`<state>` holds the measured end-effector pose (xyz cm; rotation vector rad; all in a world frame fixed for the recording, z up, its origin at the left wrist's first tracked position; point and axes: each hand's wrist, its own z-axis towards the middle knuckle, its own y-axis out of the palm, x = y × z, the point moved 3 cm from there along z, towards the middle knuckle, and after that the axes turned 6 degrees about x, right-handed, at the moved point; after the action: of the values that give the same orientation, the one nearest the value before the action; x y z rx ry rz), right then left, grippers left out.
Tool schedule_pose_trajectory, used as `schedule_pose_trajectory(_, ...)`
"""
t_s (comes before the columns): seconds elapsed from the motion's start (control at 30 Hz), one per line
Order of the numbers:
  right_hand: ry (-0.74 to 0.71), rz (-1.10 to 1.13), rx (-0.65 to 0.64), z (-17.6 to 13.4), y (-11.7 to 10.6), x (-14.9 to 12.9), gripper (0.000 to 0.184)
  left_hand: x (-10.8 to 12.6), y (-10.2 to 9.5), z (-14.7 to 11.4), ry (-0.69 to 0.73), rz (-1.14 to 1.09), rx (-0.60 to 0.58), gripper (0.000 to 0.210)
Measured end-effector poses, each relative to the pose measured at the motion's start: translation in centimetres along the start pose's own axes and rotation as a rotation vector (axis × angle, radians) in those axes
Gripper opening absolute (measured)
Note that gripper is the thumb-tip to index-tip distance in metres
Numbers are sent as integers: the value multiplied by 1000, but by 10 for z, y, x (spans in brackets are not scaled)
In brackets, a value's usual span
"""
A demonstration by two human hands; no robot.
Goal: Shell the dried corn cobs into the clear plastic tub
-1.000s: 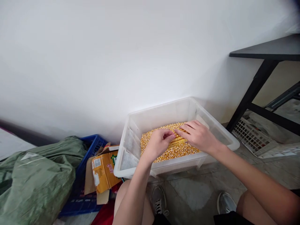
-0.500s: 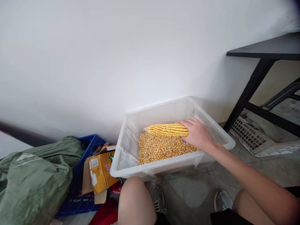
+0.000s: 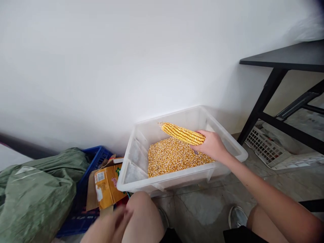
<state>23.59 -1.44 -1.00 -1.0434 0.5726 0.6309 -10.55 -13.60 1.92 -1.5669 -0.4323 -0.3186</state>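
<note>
My right hand [image 3: 211, 145] is closed around the thick end of a yellow corn cob [image 3: 181, 133], whose kernels look whole along the visible side. The cob's tip points left and tilts upward, above a heap of loose corn kernels [image 3: 169, 160]. These kernels lie in a translucent white plastic tub [image 3: 158, 187] against the wall. Something small and dark shows beneath the right hand, too little of it to name. My left hand [image 3: 111, 222] is low in the view, in front of my knee and the cardboard box; motion blurs its fingers.
Left of the tub, an orange cardboard box [image 3: 110, 187] stands by a blue crate [image 3: 84, 222] with a green bag [image 3: 43, 192] over it. At right is a black table [image 3: 286, 55], with a white basket [image 3: 268, 146] beneath it. My knees are close to the tub's near side.
The cob has been lifted off the kernels, its tip now raised toward the upper left. My left hand has come into view at the bottom. The camera has shifted slightly.
</note>
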Motion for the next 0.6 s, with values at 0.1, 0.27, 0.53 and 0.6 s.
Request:
schedule_pose_trajectory(0.1,13,4,-6,1,1,-2,34,51,-8,48,135,33,143,42)
schedule_pose_trajectory(0.27,34,46,-35,1,2,-5,36,124,26,138,298,-18,283,51)
schedule_pose_trajectory(0.53,19,59,-14,3,0,-6,29,139,61,150,367,-45,459,45)
schedule_pose_trajectory(0.6,50,100,-23,4,1,-4,33,139,61,147,400,-132,458,44)
